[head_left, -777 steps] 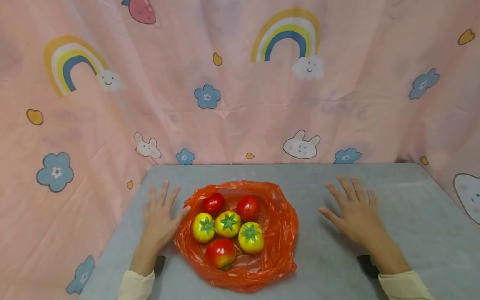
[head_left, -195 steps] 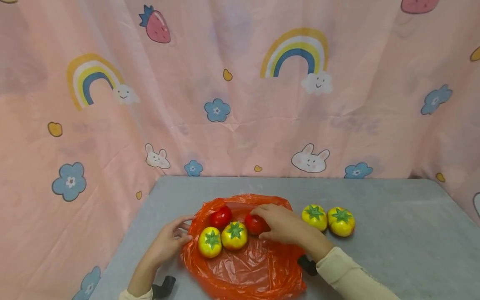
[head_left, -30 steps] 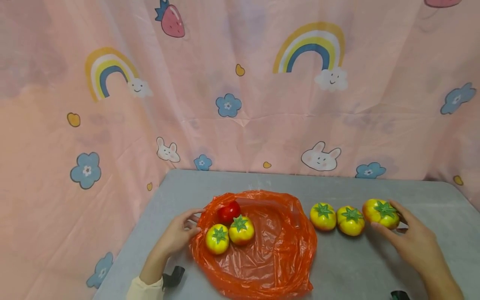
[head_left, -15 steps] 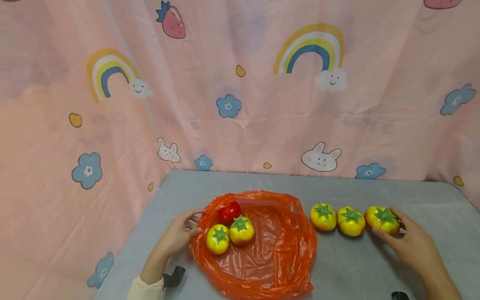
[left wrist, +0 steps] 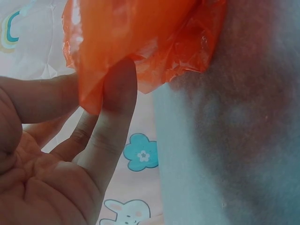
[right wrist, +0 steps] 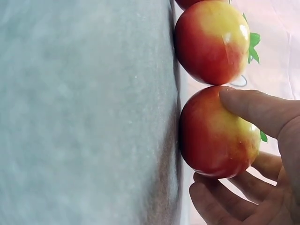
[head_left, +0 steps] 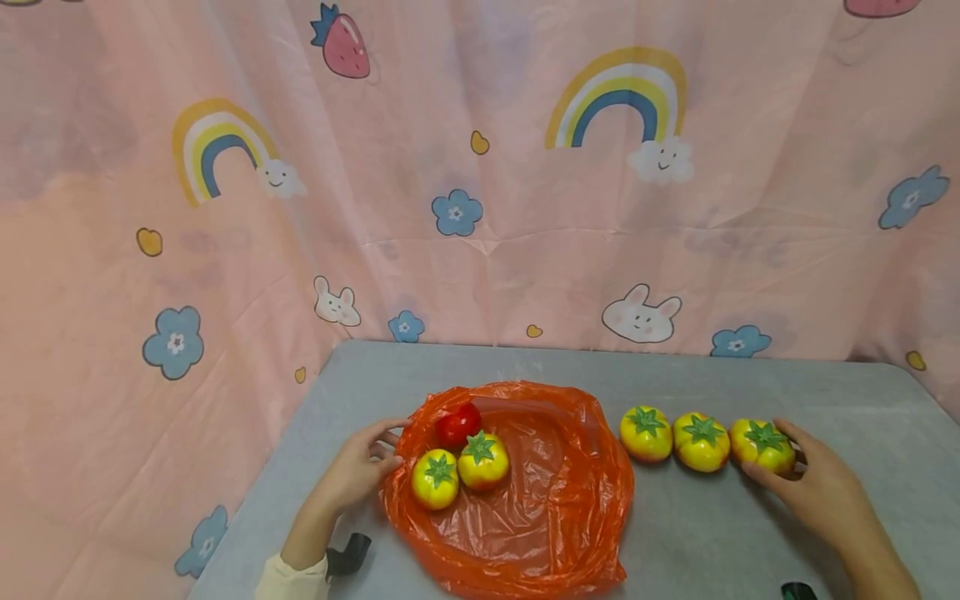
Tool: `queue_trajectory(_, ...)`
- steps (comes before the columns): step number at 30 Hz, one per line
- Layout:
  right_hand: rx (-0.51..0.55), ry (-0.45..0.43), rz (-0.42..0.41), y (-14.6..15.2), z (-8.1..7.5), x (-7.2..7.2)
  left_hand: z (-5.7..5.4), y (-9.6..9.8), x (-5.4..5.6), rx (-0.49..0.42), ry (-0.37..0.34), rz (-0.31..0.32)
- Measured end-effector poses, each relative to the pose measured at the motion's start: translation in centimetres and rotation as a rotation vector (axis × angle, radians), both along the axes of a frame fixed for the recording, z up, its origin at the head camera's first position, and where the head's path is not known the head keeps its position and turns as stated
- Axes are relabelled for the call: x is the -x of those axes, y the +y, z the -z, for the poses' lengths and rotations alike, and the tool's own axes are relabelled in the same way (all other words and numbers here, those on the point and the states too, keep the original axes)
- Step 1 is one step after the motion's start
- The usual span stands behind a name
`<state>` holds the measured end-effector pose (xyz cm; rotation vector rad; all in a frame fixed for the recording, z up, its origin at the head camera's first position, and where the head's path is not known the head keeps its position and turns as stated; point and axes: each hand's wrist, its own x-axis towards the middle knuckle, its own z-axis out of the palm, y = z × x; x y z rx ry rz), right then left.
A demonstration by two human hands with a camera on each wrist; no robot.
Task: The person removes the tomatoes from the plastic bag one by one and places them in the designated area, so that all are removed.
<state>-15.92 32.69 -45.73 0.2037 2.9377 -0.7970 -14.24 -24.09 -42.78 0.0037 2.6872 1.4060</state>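
At the left rim of the orange plastic bag, my left hand pinches the film between thumb and fingers; the left wrist view shows the gathered bag edge up close. Inside the bag lie two yellow toy tomatoes with green star-shaped tops and one red tomato. To the right, my right hand holds another yellow-red toy tomato, which stands on the table. The right wrist view has the thumb on one side of this tomato and the fingers curled at the other.
Two more toy tomatoes stand between bag and right hand, a left one and a middle one, forming a row with the held one. The grey table ends at a pink patterned curtain. A dark wrist device sits under the left forearm.
Over the last second the right hand has lowered its tomato onto the table beside the row. Since much earlier, three tomatoes have left the bag. The left hand stays at the rim.
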Motion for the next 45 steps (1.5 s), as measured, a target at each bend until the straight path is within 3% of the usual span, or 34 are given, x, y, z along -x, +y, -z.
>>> queue_trajectory(25, -0.025, 0.023, -0.036, 0.45, -0.73, -0.44, -0.01, 0.06, 0.02, 0.003, -0.018, -0.032)
queue_trajectory(45, -0.056, 0.05, -0.042, 0.44, -0.93, -0.46, 0.06, 0.12, -0.01, 0.014, 0.001, -0.022)
